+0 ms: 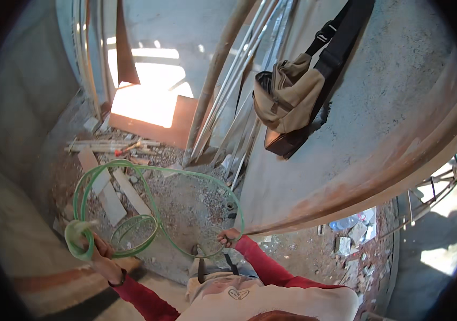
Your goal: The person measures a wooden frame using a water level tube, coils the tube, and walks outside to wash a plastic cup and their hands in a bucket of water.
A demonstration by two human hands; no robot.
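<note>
Rising across the right side, a rough grey wall (383, 123) curves over a rubble-strewn floor (191, 214), and long poles (215, 80) lean upright near the middle. Next in size comes the green hose (157, 223), spread in wide loops above the floor and strung between the two hands, with a smaller ring hanging nearer the left. It should be light for its length and springy rather than limp, judging by how round the loops stand in the air; its smooth skin may turn slippery with dust or wet, and it looks hard to break but easy to kink or tangle. Several turns gathered together likely give the surest hold, palm wrapped round the bundle, while a single strand needs only a pinch. A tan bag (292, 96) hangs against the wall, well apart from the loops. Smaller still, the left hand (103, 251) is closed around the gathered turns, where a wider, paler green curl (73, 242) stands out beyond the fingers. The right hand (230, 237) has its fingers drawn in on one strand at the loop's other side; their exact grip is too small to make out.
</note>
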